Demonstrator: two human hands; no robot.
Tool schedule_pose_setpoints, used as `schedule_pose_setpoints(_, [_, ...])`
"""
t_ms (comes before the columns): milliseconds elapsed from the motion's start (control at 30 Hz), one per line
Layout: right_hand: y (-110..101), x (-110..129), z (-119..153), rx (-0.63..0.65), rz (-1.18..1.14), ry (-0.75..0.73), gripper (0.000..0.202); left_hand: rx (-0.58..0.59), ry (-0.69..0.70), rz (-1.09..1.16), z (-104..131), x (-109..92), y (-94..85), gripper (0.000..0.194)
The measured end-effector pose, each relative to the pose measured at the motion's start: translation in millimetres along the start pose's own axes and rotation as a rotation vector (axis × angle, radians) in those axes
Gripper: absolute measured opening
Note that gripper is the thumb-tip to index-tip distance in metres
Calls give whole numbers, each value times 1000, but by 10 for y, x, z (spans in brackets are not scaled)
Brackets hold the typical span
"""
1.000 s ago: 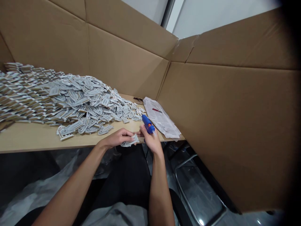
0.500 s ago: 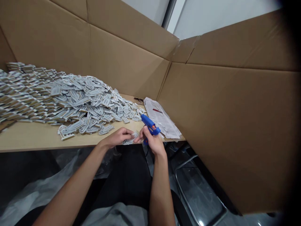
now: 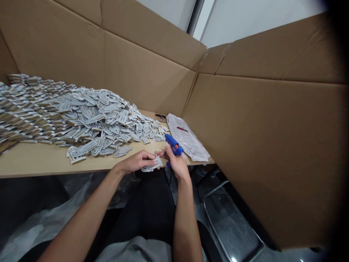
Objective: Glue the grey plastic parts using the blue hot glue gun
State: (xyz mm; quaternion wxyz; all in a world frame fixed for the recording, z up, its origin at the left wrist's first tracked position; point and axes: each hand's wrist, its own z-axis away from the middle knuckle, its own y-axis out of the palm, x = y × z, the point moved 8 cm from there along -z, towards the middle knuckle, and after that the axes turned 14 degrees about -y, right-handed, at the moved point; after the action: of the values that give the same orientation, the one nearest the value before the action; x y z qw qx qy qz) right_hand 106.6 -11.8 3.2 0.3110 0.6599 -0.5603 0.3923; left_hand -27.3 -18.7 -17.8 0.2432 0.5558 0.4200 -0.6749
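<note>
Near the table's front edge, my left hand [image 3: 137, 161] pinches a small grey-white cut-out piece [image 3: 152, 165] between thumb and fingers. Just right of it, my right hand [image 3: 174, 160] is wrapped round a blue glue gun [image 3: 172, 142], whose nozzle points up and to the left. The right fingertips are close beside the piece; whether they touch it I cannot tell. A big heap of similar grey-white pieces [image 3: 109, 116] lies to the left and behind my hands, with neatly layered rows at the far left.
The wooden table [image 3: 40, 160] has cardboard walls [image 3: 147, 69] behind and to the right. Papers [image 3: 191, 145] bearing a red pen-like item [image 3: 182, 129] lie right of the gun. A dark object [image 3: 160, 116] sits behind them. A metal-framed chair [image 3: 231, 222] stands below right.
The piece in my left hand has been raised and tilted, showing more of its face. My right fingers have drawn up slightly, and the glue gun has shifted a little.
</note>
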Motion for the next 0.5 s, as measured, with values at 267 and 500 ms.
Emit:
schedule_pose_setpoints(267, [71, 94, 39, 119, -35, -38, 48, -43, 16, -12, -38, 49, -29, 38])
schedule_pose_setpoints(500, [7, 201, 59, 141, -224, -83, 48, -120, -28, 30, -19, 54, -56, 47])
